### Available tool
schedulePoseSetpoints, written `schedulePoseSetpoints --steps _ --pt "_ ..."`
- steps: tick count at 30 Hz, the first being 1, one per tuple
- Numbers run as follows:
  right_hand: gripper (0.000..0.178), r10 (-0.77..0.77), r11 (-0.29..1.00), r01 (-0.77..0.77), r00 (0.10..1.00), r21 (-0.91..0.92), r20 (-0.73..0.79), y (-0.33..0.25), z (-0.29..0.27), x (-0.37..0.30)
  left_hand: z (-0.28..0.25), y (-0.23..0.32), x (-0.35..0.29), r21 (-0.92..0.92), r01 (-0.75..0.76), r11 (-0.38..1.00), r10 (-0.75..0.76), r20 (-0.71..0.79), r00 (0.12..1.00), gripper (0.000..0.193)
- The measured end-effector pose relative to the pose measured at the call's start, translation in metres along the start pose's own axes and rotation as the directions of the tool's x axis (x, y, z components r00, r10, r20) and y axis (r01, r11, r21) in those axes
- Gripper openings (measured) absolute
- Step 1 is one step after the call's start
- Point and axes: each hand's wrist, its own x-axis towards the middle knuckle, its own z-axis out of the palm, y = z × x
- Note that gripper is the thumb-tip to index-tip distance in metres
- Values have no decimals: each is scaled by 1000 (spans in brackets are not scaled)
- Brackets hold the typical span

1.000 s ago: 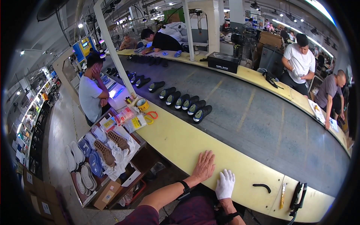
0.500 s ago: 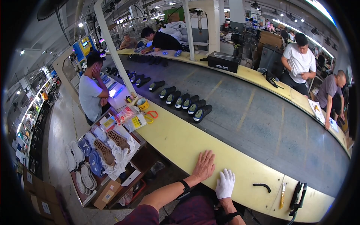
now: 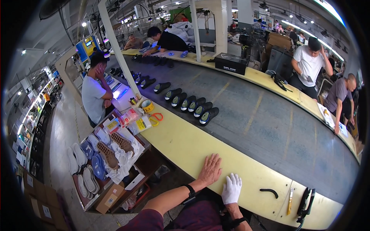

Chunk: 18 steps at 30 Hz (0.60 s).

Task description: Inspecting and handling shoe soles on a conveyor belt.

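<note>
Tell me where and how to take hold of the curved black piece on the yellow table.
Pinch the curved black piece across its narrow width, near mid-arc, probably from above: it lies flat on the yellow table with bare surface around it. The gloved right hand, to its left, seems the handier one to bring over.

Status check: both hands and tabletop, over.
Left hand bare, flat on yellow tabletop. Right hand white-gloved, resting at its near edge. Neither visibly holding anything. Black curved strip lies apart, rightward.

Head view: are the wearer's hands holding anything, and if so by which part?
Nothing is held: the bare left hand and white-gloved right hand both rest, fingers extended, on the pale yellow tabletop.
</note>
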Motion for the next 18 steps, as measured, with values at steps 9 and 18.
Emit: schedulePoseSetpoints --steps 9,18 --pt "45 -2 1000 2 1000 2 -8 0 1 0 1 0 0 12 -2 1000 2 -3 1000 65" --pt "44 0 1000 0 1000 9 -13 1 3 -1 1 0 0 17 -5 1000 5 -1 1000 65"
